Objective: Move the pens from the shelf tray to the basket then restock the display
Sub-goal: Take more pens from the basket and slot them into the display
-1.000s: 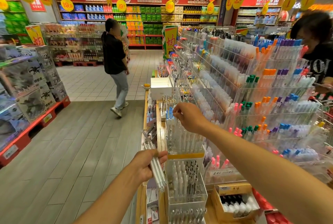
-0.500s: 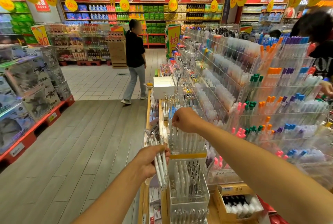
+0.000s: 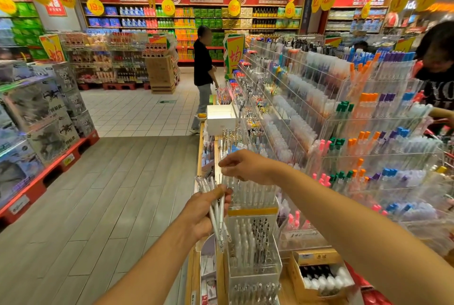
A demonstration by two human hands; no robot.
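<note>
Right hand (image 3: pixel 248 166) now lower over tray (image 3: pixel 253 196), grip unclear; left hand (image 3: pixel 205 211) around pens (image 3: pixel 222 221).

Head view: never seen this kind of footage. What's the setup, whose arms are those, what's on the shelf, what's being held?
There is no robot here. A person wears one wide-angle camera on the head, looking forward and down, so the two bare arms that reach in from the bottom belong to the wearer. The wide lens bends the edges of the picture.

The place is a shop aisle with a stationery display on the right. The left hand grips a bundle of white pens. The right hand reaches over a clear shelf tray full of upright white pens and appears to pinch the top of one. Below stands another clear pen box, and beside it an open cardboard box of markers. No basket can be made out in this picture.
</note>
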